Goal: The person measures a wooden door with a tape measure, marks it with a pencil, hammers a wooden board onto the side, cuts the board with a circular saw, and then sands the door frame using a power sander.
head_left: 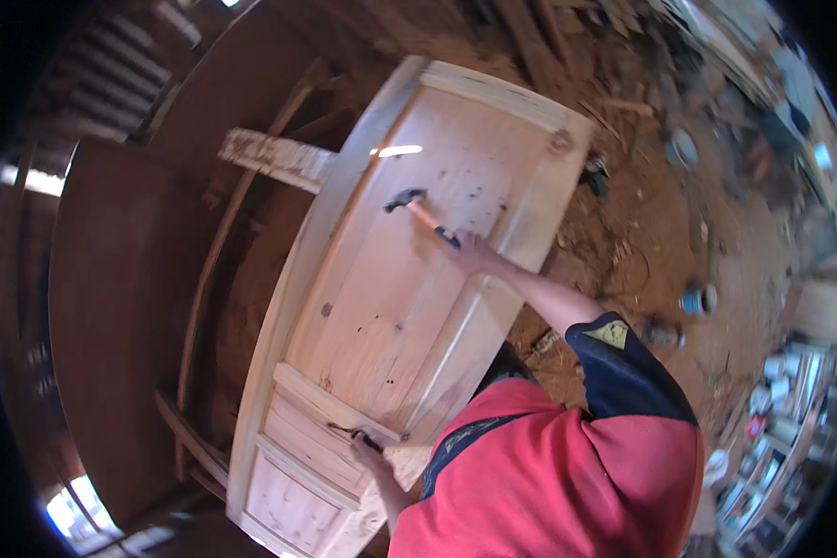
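Observation:
A pale wooden panelled door (381, 293) lies in front of me, with raised frame strips around its panels. My right hand (475, 253) is closed round the handle of a hammer (424, 217). The hammer's dark head is over the large upper panel. Lower down, my left hand (368, 456) grips a small tool with a thin metal end (341, 429); its exact kind is too small to make out. That tool is over the area beside the cross strip (330, 400), between the large panel and the lower ones. Whether either tool touches the wood I cannot tell.
A rough board (274, 158) sticks out from beneath the door's left side. Long poles (216, 251) stand by the brown wall at left. Wood scraps, a blue tin (698, 298) and a pale bucket (682, 149) are on the dirt floor at right. Cluttered shelves (781, 437) stand beyond.

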`<state>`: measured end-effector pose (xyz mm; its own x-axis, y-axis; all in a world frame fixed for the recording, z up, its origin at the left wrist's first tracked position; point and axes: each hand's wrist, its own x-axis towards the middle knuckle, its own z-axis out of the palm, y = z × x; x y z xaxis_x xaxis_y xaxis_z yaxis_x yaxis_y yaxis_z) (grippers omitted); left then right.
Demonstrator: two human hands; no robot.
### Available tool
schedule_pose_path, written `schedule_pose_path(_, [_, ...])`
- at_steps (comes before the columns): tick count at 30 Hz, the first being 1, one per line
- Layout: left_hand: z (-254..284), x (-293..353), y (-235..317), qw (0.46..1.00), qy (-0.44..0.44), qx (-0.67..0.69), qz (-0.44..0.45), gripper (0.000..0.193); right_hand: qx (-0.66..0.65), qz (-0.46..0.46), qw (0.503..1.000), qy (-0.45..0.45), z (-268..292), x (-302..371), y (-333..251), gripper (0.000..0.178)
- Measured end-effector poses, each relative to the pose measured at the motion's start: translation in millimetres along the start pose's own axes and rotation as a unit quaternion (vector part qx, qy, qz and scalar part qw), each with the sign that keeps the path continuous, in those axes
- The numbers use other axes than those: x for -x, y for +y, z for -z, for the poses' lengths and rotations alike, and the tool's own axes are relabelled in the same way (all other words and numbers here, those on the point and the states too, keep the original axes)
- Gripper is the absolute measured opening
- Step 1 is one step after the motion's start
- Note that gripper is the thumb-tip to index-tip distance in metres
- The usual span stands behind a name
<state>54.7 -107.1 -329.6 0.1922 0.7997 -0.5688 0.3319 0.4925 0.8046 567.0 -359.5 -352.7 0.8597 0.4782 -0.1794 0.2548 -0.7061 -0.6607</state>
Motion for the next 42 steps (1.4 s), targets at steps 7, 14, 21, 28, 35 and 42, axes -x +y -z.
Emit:
schedule_pose_path(7, [-163.9,89.6,51.4,0.942,-0.331,0.039,0.036,0.023,-0.447,-0.11,0.884,-0.084,-2.6,226.0,-113.0,0.059])
schedule_pose_path(14, [-179.0,171.0,69.0,0.709,-0.634,-0.284,-0.124,0.05,-0.605,-0.111,0.786,0.068,-3.7,358.3,-80.7,0.059])
schedule_pose_path(21, [-156.2,202.4,-26.6,0.434,-0.818,-0.377,-0.026,0.053,-0.671,-0.276,0.64,0.254,-47.7,531.0,-43.0,0.049])
schedule_pose_path(28, [-213.0,187.8,-54.2,0.321,-0.797,-0.462,-0.222,0.042,-0.627,-0.459,0.471,0.418,-146.6,675.0,35.6,0.031])
schedule_pose_path(35, [-389.2,88.7,-37.4,0.4,-0.62,-0.403,-0.541,0.041,-0.6,-0.578,0.358,0.422,-335.8,759.4,200.6,0.029])
schedule_pose_path(42, [-505.7,70.1,-28.8,0.413,-0.388,-0.407,-0.716,0.041,-0.652,-0.599,0.215,0.412,-457.1,794.0,328.3,0.03])
